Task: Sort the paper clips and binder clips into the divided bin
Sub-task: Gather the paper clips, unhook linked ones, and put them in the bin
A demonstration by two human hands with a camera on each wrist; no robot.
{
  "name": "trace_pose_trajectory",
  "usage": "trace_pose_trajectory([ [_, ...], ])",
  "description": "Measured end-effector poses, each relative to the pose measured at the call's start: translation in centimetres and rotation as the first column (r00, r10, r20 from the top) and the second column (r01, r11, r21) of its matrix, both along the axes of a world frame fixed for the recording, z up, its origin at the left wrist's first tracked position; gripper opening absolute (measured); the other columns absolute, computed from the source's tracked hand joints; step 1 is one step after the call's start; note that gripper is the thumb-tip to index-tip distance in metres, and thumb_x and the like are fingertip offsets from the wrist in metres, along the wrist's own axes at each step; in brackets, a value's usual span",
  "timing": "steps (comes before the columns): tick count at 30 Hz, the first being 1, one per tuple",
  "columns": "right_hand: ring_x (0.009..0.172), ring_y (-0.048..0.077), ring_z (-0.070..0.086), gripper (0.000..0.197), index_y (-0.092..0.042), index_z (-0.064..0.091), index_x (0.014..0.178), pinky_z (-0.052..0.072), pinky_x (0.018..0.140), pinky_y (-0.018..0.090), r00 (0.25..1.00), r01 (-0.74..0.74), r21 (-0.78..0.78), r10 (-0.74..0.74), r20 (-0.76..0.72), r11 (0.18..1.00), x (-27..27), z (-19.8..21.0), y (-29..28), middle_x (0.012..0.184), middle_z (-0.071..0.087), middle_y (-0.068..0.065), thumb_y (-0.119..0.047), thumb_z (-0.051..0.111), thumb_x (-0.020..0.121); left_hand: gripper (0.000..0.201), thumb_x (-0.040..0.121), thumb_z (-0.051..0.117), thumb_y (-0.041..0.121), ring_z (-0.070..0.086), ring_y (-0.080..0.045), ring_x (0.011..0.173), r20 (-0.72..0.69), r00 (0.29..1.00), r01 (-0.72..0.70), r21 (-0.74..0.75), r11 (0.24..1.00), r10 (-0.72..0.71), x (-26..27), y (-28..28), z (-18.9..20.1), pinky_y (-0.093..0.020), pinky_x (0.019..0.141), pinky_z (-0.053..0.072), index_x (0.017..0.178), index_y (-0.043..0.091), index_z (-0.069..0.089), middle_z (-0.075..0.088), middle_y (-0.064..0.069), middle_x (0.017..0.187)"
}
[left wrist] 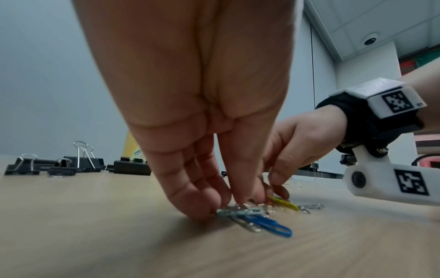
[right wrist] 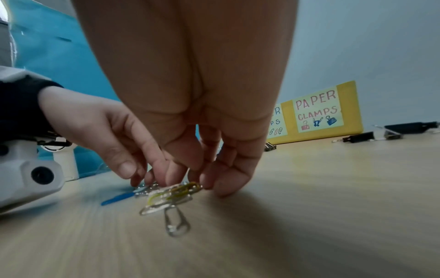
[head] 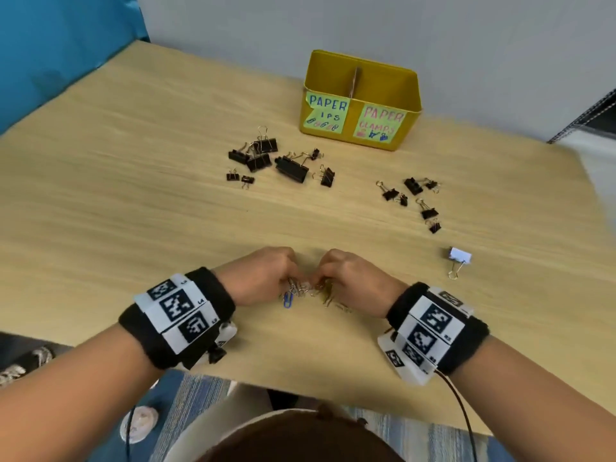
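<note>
A small heap of paper clips (head: 310, 291) lies on the wooden table near its front edge, with a blue one (head: 288, 300) at its left. My left hand (head: 293, 285) and right hand (head: 320, 282) meet over the heap, fingers curled down. In the left wrist view the left hand (left wrist: 214, 208) pinches silver paper clips (left wrist: 247, 211) beside the blue clip (left wrist: 269, 225). In the right wrist view the right hand (right wrist: 197, 181) pinches yellow and silver paper clips (right wrist: 176, 191); one silver clip (right wrist: 176, 223) lies loose in front. The yellow divided bin (head: 393, 91) stands at the back.
Black binder clips lie in two groups, one left of the bin (head: 266, 158), one to the right (head: 413, 198). A white binder clip (head: 460, 256) sits alone at the right. The bin's labels read PAPER CLIPS on the left and PAPER CLAMPS (right wrist: 316, 112) on the right.
</note>
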State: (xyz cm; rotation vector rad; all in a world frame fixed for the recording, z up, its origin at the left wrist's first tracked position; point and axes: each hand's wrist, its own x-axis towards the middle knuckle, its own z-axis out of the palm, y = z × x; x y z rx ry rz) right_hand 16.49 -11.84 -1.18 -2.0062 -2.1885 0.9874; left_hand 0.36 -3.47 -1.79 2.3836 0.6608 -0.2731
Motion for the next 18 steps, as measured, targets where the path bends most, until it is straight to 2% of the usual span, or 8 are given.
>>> trace_pose_trajectory([
  [2, 0.112, 0.021, 0.053, 0.040, -0.016, 0.061, 0.121, 0.041, 0.102, 0.030, 0.999, 0.034, -0.004, -0.034, 0.004, 0.999, 0.3, 0.2, -1.0, 0.121, 0.054, 0.006, -0.002, 0.050, 0.085, 0.044, 0.083, 0.063, 0.020, 0.051, -0.015, 0.113, -0.005, 0.998, -0.063, -0.007, 0.998, 0.063, -0.5, -0.2, 0.0, -0.019, 0.095, 0.038, 0.127, 0.023, 0.057, 0.053, 0.000, 0.120],
  [3, 0.114, 0.021, 0.052, 0.040, -0.017, 0.057, 0.125, 0.041, 0.102, 0.031, 0.998, 0.064, -0.005, -0.064, 0.015, 0.998, 0.4, 0.3, -1.7, 0.123, 0.052, 0.005, -0.010, 0.055, 0.085, 0.055, 0.079, 0.069, 0.029, 0.047, -0.014, 0.115, -0.022, 0.995, -0.096, -0.012, 0.995, 0.096, -0.8, -0.5, 0.0, -0.023, 0.100, 0.039, 0.130, 0.022, 0.052, 0.049, 0.001, 0.122],
  [6, 0.116, 0.021, 0.046, 0.067, -0.017, 0.044, 0.134, 0.041, 0.104, 0.035, 0.987, 0.145, -0.042, -0.142, 0.077, 0.988, 0.5, 0.0, -3.0, 0.128, 0.045, 0.004, -0.032, 0.071, 0.075, 0.076, 0.067, 0.077, 0.041, 0.039, -0.016, 0.120, -0.073, 0.984, -0.158, 0.028, 0.987, 0.160, -1.1, -1.3, 0.1, -0.033, 0.105, 0.039, 0.133, 0.021, 0.044, 0.043, 0.000, 0.125],
  [8, 0.113, 0.020, 0.047, 0.066, -0.016, 0.047, 0.131, 0.042, 0.102, 0.033, 0.983, 0.177, -0.024, -0.175, 0.063, 0.984, -0.1, -0.2, -3.2, 0.125, 0.046, 0.003, -0.028, 0.075, 0.073, 0.067, 0.070, 0.077, 0.033, 0.044, -0.018, 0.117, -0.074, 0.985, -0.150, 0.069, 0.986, 0.155, -0.6, -1.9, -0.1, -0.031, 0.100, 0.041, 0.129, 0.018, 0.047, 0.046, -0.002, 0.124],
  [10, 0.105, 0.017, 0.053, 0.052, -0.014, 0.055, 0.122, 0.044, 0.097, 0.028, 0.985, 0.171, 0.029, -0.172, 0.032, 0.985, -0.6, -0.4, -2.7, 0.117, 0.052, 0.003, -0.020, 0.074, 0.074, 0.052, 0.074, 0.075, 0.022, 0.050, -0.017, 0.104, -0.058, 0.988, -0.140, 0.065, 0.988, 0.144, 0.0, -2.1, -0.2, -0.025, 0.088, 0.042, 0.121, 0.016, 0.053, 0.053, -0.003, 0.118],
  [12, 0.096, 0.016, 0.056, 0.038, -0.011, 0.062, 0.113, 0.046, 0.093, 0.027, 0.987, 0.162, 0.067, -0.163, 0.006, 0.985, -1.0, -0.4, -2.2, 0.111, 0.057, 0.004, -0.016, 0.072, 0.076, 0.037, 0.077, 0.072, 0.017, 0.049, -0.013, 0.088, -0.043, 0.989, -0.140, 0.052, 0.989, 0.142, 0.3, -2.0, -0.1, -0.022, 0.076, 0.038, 0.111, 0.014, 0.058, 0.059, -0.002, 0.105],
  [15, 0.094, 0.020, 0.059, 0.024, -0.008, 0.067, 0.101, 0.047, 0.090, 0.029, 0.988, 0.152, 0.096, -0.152, -0.007, 0.984, -1.3, -0.6, -1.7, 0.105, 0.061, 0.008, -0.012, 0.069, 0.078, 0.026, 0.078, 0.070, 0.015, 0.049, -0.012, 0.078, -0.055, 0.985, -0.164, 0.020, 0.986, 0.165, 0.3, -1.8, 0.0, -0.019, 0.063, 0.035, 0.102, 0.011, 0.061, 0.052, 0.007, 0.080],
  [18, 0.090, 0.017, 0.056, 0.017, -0.008, 0.067, 0.096, 0.046, 0.086, 0.026, 0.988, 0.155, 0.082, -0.155, -0.010, 0.985, -1.2, -0.8, -1.3, 0.100, 0.060, 0.005, -0.012, 0.067, 0.080, 0.020, 0.077, 0.071, 0.016, 0.050, -0.013, 0.079, -0.071, 0.981, -0.178, 0.015, 0.984, 0.179, 0.4, -1.6, -0.2, -0.020, 0.063, 0.035, 0.095, 0.011, 0.062, 0.052, 0.006, 0.081],
])
